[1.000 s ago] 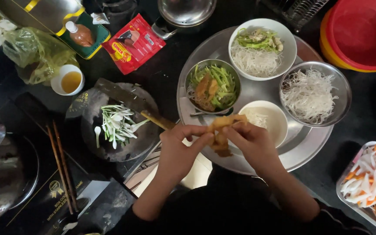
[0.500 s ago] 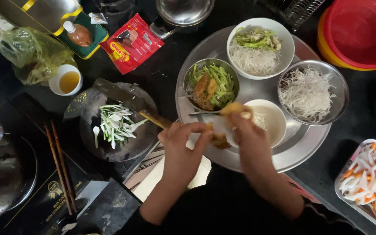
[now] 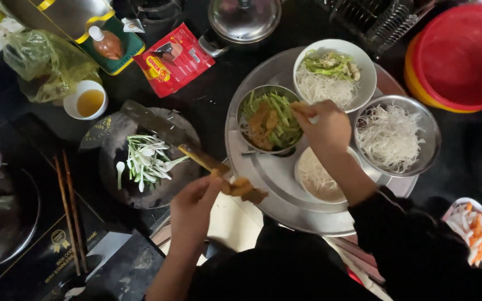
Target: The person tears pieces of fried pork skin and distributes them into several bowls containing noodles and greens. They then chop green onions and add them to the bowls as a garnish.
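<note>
a: starting at the left, the chopsticks point(image 3: 68, 214) lie loose on the dark desk point(image 3: 218, 106), near the pan point(image 3: 1, 223). a careless elbow could roll them off.

b: next, the cup point(image 3: 88, 100) of amber liquid sits just beside the board point(image 3: 140, 161) with the scallions point(image 3: 146, 159). the knife point(image 3: 174, 136) lies across that board, handle pointing at the left hand point(image 3: 193, 203). a bump there could send the blade sliding.

a: and that left hand?

b: its fingers are pinched on a fried piece point(image 3: 241, 188), held above the tray point(image 3: 269, 184) rim near the knife handle. it looks crumbly; i'd guess bits could fall onto the desk rather than the tray.

a: the right hand point(image 3: 324, 125)?

b: fingers drawn together on a small bit at the edge of the steel bowl point(image 3: 269, 120) of greens. whether it grips firmly i cannot tell. a drop would likely land in the bowl or the tray.

a: further right?

b: the sleeve point(image 3: 408, 234) hangs over the low white bowl point(image 3: 316, 178), so it could drag through the food. the noodle bowl point(image 3: 397, 136) sits near the tray's edge, and a nudge might tip it.
</note>
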